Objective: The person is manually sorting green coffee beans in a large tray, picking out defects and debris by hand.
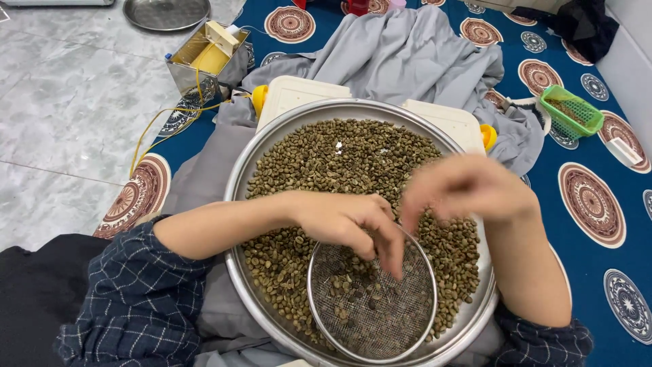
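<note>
Here, nearest to me, I see a round wire-mesh sieve (370, 309) lying inside the near edge of a large steel tray (239, 178), with a few beans scattered on its mesh. My left hand (350, 221) reaches in from the left, fingers curled downward and bunched, their tips hanging over the sieve's upper part; whether they pinch a bean I cannot tell. My right hand (468, 190) is above the sieve's far right rim, blurred, fingers drooping loosely together; I cannot tell whether it holds anything. Both forearms are bare below dark checked sleeves (136, 299).

Around and beyond the sieve, green coffee beans (339, 160) cover the tray in a thick layer. The tray rests on grey cloth (401, 54) spread over a blue patterned mat (598, 204). Just behind the tray sit two white containers with yellow caps (299, 92). Further right on the mat is a small green basket (572, 111). At the far left stands an open metal box (204, 58) with a yellow cord, and a round steel plate (166, 12) on the tiled floor.
</note>
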